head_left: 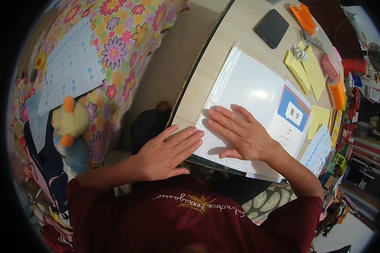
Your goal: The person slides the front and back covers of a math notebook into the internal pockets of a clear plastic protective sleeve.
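On the table lies a book (pixel 292 114) with a blue and white printed cover. A glossy, clear-to-white plastic book cover (pixel 251 76) is spread out to the left of it, with a ridged strip along its left edge. My right hand (pixel 240 133) rests palm down on this plastic, fingers stretched out and spread. My left hand (pixel 172 152) is at the table's near left edge, flat and palm down, its fingertips by the plastic's left edge. Neither hand grips anything.
The table (pixel 207 63) also bears a dark phone-like slab (pixel 272 28), an orange packet (pixel 303 18), a tape roll (pixel 300 53) and yellow paper pads (pixel 311 71). To the left, a flowered bed cover (pixel 126 55) carries patterned sheets (pixel 71 67) and a plush toy (pixel 70 120).
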`<action>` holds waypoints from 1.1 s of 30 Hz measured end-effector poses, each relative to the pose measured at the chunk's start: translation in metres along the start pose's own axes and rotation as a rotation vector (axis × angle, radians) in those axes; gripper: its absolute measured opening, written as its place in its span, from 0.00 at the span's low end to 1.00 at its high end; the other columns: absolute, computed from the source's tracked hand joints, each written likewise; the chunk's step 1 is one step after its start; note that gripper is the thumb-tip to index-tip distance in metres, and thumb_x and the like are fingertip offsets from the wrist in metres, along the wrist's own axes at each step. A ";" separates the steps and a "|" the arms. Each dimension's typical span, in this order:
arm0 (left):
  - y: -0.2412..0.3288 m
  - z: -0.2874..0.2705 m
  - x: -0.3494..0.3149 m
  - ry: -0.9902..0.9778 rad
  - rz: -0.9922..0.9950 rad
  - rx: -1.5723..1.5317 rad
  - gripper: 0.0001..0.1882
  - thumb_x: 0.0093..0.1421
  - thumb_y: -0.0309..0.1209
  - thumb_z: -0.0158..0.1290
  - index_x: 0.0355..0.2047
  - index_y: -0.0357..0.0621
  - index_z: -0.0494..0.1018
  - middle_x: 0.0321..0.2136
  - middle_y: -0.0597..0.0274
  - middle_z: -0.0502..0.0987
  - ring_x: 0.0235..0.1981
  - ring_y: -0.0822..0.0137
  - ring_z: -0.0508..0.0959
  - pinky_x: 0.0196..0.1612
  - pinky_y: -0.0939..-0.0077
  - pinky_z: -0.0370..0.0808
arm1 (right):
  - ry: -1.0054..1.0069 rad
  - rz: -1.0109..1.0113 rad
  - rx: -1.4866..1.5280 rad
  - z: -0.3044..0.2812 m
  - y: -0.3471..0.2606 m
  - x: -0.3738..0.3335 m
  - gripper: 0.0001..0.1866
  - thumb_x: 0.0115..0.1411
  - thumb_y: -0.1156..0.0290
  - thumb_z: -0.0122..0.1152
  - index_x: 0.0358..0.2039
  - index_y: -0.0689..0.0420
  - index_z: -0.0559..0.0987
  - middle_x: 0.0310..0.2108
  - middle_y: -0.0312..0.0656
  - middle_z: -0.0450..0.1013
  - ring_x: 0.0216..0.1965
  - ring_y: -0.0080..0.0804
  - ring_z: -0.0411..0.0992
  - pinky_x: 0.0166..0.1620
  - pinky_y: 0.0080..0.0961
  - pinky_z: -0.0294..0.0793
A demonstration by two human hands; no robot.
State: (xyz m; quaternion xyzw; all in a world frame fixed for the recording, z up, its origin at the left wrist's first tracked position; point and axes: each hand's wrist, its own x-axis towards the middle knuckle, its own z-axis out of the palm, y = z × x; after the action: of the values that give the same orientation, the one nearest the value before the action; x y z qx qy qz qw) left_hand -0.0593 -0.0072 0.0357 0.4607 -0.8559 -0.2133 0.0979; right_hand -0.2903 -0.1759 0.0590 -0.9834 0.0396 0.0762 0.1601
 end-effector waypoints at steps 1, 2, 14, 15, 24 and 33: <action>0.002 0.000 -0.004 -0.005 0.012 0.012 0.41 0.57 0.53 0.52 0.63 0.38 0.59 0.66 0.54 0.57 0.69 0.60 0.52 0.68 0.57 0.46 | 0.015 -0.026 0.018 0.003 -0.004 0.000 0.42 0.59 0.39 0.48 0.66 0.55 0.60 0.69 0.42 0.53 0.70 0.35 0.50 0.67 0.43 0.50; 0.002 0.001 -0.007 0.010 0.027 0.009 0.41 0.57 0.52 0.53 0.63 0.37 0.60 0.66 0.53 0.57 0.69 0.60 0.53 0.68 0.57 0.47 | 0.021 -0.047 0.034 0.004 -0.007 0.001 0.43 0.58 0.39 0.48 0.66 0.55 0.60 0.68 0.42 0.53 0.69 0.35 0.50 0.67 0.43 0.50; -0.002 0.005 -0.007 0.110 0.119 -0.048 0.38 0.50 0.43 0.62 0.57 0.35 0.66 0.60 0.52 0.66 0.64 0.57 0.62 0.63 0.47 0.56 | 0.014 0.049 -0.089 0.007 0.015 0.015 0.46 0.59 0.32 0.38 0.69 0.50 0.53 0.70 0.39 0.49 0.70 0.35 0.48 0.68 0.48 0.47; -0.003 0.004 -0.006 0.115 0.126 -0.051 0.38 0.50 0.43 0.62 0.57 0.34 0.66 0.60 0.52 0.66 0.64 0.57 0.62 0.63 0.46 0.56 | 0.030 0.083 -0.120 0.005 0.025 0.019 0.45 0.60 0.32 0.38 0.69 0.49 0.52 0.70 0.39 0.48 0.70 0.35 0.47 0.68 0.48 0.46; -0.011 -0.012 0.007 0.066 0.151 -0.109 0.28 0.55 0.45 0.59 0.51 0.40 0.70 0.55 0.56 0.67 0.64 0.56 0.60 0.64 0.49 0.53 | 0.202 0.149 -0.153 -0.012 0.073 0.044 0.40 0.64 0.40 0.45 0.67 0.56 0.57 0.69 0.44 0.51 0.70 0.40 0.48 0.68 0.44 0.47; -0.008 -0.012 0.010 -0.053 0.124 -0.136 0.40 0.58 0.48 0.56 0.63 0.37 0.56 0.66 0.47 0.54 0.68 0.52 0.52 0.68 0.59 0.51 | 0.292 0.170 -0.197 -0.015 0.101 0.058 0.38 0.66 0.43 0.42 0.66 0.58 0.57 0.69 0.47 0.50 0.70 0.42 0.48 0.67 0.42 0.49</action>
State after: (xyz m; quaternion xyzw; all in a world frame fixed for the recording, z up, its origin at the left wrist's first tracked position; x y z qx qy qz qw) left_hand -0.0542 -0.0224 0.0423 0.3934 -0.8687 -0.2764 0.1195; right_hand -0.2419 -0.2793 0.0322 -0.9880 0.1377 -0.0506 0.0485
